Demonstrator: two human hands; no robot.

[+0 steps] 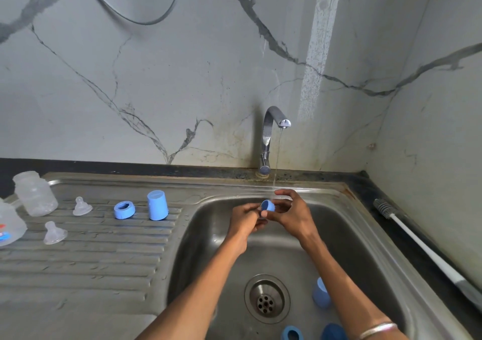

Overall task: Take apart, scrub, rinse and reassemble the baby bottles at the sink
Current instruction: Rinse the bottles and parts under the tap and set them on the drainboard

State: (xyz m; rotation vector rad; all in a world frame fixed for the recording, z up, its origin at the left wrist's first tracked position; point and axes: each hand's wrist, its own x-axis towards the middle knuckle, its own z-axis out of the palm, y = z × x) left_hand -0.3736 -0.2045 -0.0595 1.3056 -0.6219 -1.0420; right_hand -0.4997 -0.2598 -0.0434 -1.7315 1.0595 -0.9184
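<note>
Bottle (35, 193), clear and uncapped, stands on the sink (104, 248) drainboard at far left. Left hand (245, 221) and right hand (292, 215) both pinch a small blue cap (267, 206) under the running tap (271, 130).

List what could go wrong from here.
The small blue ring, held by both hands (left, right) under the tap's stream, is wet and could slip into the basin. The cap stands at the drainboard's edge by the basin; an elbow could knock it in.
</note>
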